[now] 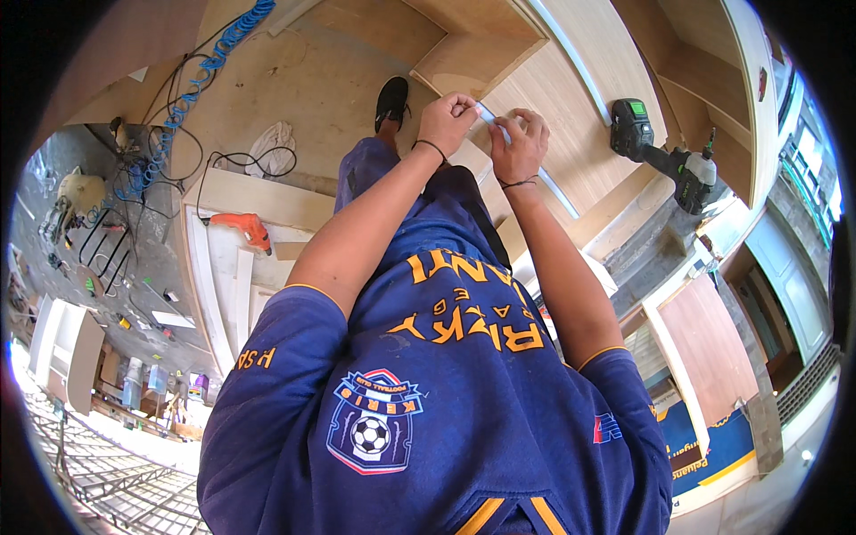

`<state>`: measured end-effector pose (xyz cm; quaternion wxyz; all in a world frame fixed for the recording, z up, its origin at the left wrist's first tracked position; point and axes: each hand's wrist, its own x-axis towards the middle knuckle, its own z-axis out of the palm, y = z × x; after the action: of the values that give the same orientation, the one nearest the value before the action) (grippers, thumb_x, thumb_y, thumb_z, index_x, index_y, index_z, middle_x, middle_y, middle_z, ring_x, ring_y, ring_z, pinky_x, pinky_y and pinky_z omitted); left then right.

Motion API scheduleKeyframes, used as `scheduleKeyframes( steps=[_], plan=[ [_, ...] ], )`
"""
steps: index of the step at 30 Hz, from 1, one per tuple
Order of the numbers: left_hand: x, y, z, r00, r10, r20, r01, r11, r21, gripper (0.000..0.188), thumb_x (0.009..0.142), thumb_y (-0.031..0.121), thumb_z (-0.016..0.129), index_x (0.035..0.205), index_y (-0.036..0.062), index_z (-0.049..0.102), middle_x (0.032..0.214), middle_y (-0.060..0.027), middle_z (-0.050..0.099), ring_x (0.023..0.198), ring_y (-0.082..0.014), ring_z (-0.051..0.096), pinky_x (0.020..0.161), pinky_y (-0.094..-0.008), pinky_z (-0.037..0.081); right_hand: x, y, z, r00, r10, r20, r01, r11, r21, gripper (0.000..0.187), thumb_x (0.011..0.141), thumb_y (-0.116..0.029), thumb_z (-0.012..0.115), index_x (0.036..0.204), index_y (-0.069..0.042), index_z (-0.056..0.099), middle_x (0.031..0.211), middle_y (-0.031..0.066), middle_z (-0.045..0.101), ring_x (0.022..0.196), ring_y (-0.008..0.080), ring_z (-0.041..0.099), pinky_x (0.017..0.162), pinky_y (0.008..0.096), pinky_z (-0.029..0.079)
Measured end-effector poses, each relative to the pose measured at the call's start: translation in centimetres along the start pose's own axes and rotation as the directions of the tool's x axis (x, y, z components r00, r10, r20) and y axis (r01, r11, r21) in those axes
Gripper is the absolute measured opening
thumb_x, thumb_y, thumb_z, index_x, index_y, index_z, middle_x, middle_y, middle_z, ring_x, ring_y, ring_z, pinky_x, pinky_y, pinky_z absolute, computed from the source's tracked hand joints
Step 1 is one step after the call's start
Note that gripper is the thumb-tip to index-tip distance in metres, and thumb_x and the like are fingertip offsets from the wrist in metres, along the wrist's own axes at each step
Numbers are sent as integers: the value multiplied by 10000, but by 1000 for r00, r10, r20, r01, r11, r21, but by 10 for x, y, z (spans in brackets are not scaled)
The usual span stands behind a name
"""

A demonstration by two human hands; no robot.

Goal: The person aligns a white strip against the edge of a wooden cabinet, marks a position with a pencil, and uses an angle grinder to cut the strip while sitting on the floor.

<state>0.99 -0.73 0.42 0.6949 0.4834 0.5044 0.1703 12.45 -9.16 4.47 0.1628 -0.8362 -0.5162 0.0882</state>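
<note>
Both hands meet over a pale wood-grain panel (535, 89) at the upper middle. A narrow bluish-white strip (557, 193) runs along it, down to the right. My left hand (448, 122) has its fingertips pinched together at the strip's upper end. Just right of it, my right hand (520, 149) curls its fingers, thumb and fingertips closed on the same strip. The exact grip is small and partly covered by the fingers. A second pale strip (575, 62) lies further up the panel. To the right rests a black and green cordless driver (664, 160).
An orange corded hand tool (242, 228) lies on a white-edged panel at left. A blue coiled air hose (209, 67) and black cables cross the upper left. Open wooden cabinet boxes (477, 58) stand ahead and at right. A white plastic bag (272, 147) lies near my foot.
</note>
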Motion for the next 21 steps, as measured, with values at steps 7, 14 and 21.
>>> scheduleKeyframes(
  steps=[7,14,21],
  plan=[
    [2,1,2,999,5,-42,-3,999,44,242,759,189,696,864,1,587,623,41,456,591,-53,426,575,-217,403,15,-1,-3,999,44,17,-44,999,-16,405,646,-275,748,1012,-156,623,1106,130,520,1078,344,446,880,455,373],
    [9,-4,-4,998,-44,51,40,996,80,225,778,173,671,891,-2,586,621,40,455,591,-61,436,588,-220,412,42,-9,-13,944,244,223,-223,968,-116,806,624,-395,772,1322,-231,403,1399,184,261,1294,439,222,928,597,335],
    [8,-3,-6,996,-37,86,24,989,144,212,772,181,628,904,20,587,688,-76,594,626,-167,555,620,-299,459,41,-11,-13,927,262,270,-213,957,-197,853,628,-439,764,1352,-222,369,1395,260,249,1271,505,214,1023,514,292]
  ],
)
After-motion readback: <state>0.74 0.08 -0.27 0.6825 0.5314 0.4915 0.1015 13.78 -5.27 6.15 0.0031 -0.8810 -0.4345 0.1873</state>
